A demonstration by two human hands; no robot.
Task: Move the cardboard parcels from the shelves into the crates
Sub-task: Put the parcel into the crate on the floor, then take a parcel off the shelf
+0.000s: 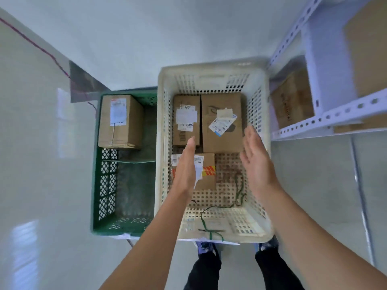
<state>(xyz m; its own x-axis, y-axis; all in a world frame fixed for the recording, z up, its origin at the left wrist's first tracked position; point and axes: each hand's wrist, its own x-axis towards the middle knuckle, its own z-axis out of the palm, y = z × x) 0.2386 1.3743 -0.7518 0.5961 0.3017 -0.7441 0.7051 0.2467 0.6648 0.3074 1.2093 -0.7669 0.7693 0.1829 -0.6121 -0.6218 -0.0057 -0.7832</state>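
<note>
Both hands flat, released, empty, left hand (186, 164) over small parcel (206, 172), right hand (256, 162) beside it, inside white crate (211, 70)

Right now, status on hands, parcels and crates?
Left hand and right hand open, empty, above white crate. Three parcels inside it; one parcel in green crate. More on shelves. Nothing in the way.

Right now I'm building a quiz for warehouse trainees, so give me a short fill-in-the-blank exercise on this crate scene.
1. The white crate holds ____ cardboard parcels.
2. The lone parcel on the left sits in the ____ crate.
3. Both the left hand and the right hand are open and hold ____.
4. A parcel still on the shelf lies to the ____ of the white crate.

Missing words: three; green; nothing; right
</note>
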